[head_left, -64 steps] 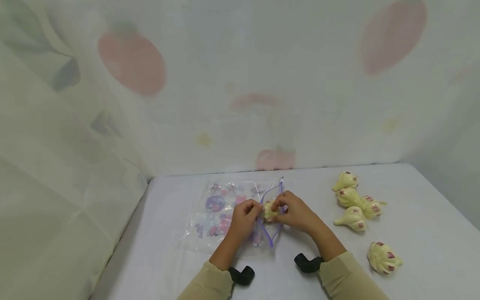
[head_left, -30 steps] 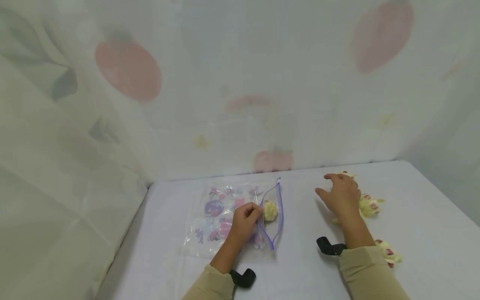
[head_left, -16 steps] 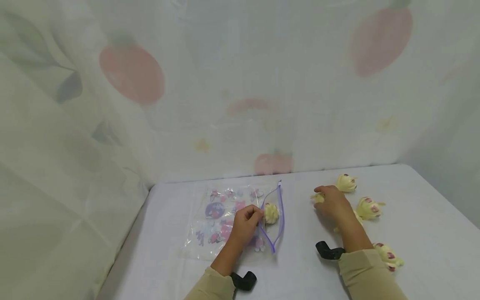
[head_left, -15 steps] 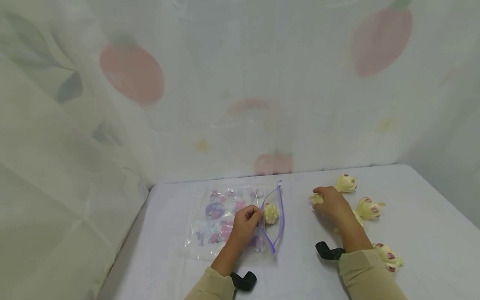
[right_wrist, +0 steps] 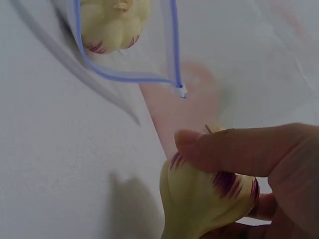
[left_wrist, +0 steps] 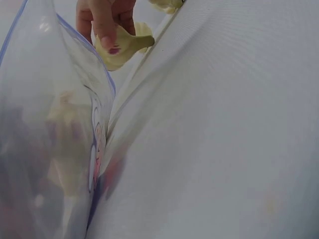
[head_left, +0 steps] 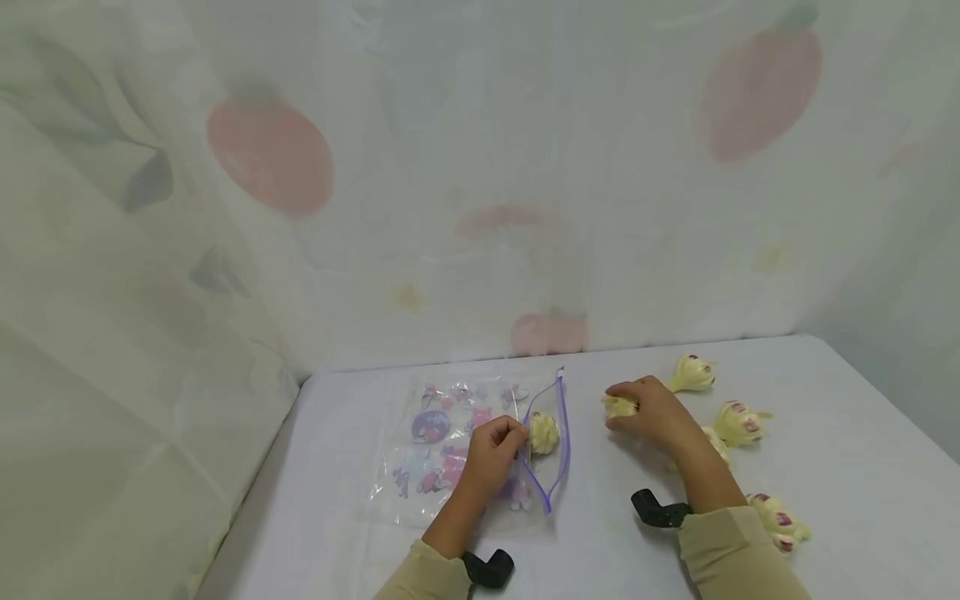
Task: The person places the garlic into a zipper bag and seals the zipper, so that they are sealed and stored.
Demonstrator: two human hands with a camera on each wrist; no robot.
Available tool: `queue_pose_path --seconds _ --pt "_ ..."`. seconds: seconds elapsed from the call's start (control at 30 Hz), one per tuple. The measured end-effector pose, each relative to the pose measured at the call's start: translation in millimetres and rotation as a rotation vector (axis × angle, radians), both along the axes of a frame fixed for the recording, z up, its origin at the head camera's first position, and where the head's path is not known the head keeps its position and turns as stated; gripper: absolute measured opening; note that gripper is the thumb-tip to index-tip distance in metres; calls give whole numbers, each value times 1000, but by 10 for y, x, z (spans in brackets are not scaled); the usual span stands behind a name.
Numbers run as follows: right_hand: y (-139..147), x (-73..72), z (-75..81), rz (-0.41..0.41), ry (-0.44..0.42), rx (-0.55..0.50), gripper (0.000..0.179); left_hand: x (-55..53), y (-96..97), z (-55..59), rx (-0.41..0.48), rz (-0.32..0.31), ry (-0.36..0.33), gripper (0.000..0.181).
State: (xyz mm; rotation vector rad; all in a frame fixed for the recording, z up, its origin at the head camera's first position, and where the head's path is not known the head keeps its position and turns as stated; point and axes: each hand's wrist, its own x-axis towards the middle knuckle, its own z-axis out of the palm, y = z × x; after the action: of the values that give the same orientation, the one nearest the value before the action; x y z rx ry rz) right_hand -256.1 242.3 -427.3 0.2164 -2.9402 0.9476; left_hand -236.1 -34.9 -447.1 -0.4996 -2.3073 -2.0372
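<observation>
My left hand point(head_left: 491, 454) pinches the rim of a clear zip bag point(head_left: 405, 442) printed with purple and pink pictures. The bag's purple-edged mouth gapes to the right, and a garlic bulb point(head_left: 543, 433) lies just inside it. In my right hand point(head_left: 656, 412) is another garlic bulb point(right_wrist: 204, 196), gripped between thumb and fingers, its stem pointing away from the palm. That hand is to the right of the bag mouth, apart from it. The left wrist view catches the held bulb beyond the bag's purple edge.
More garlic bulbs lie on the right of the white table: one at the back point(head_left: 692, 373), a pair point(head_left: 738, 423) partly behind my right forearm, and one near the sleeve point(head_left: 780, 523). A patterned cloth wall point(head_left: 450, 167) stands behind the table.
My right hand left the bag mouth, reached the bulbs at the right, took one up and is now moving left with it. My left hand stays at the bag's rim.
</observation>
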Motion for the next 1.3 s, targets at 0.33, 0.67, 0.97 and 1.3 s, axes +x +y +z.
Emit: queue_pose_path --seconds 0.33,0.67,0.97,1.3 --pt "-33 1 36 -68 45 -93 34 12 7 4 -2 2 2 22" --pt "-85 13 43 -55 11 -223 41 -4 0 -30 -8 -8 27 22" --pt "-157 29 65 82 -99 -447 47 -2 -5 -19 -18 -11 31 22" --pt "-229 58 59 315 -93 -449 39 -7 -7 -22 -22 -8 34 22"
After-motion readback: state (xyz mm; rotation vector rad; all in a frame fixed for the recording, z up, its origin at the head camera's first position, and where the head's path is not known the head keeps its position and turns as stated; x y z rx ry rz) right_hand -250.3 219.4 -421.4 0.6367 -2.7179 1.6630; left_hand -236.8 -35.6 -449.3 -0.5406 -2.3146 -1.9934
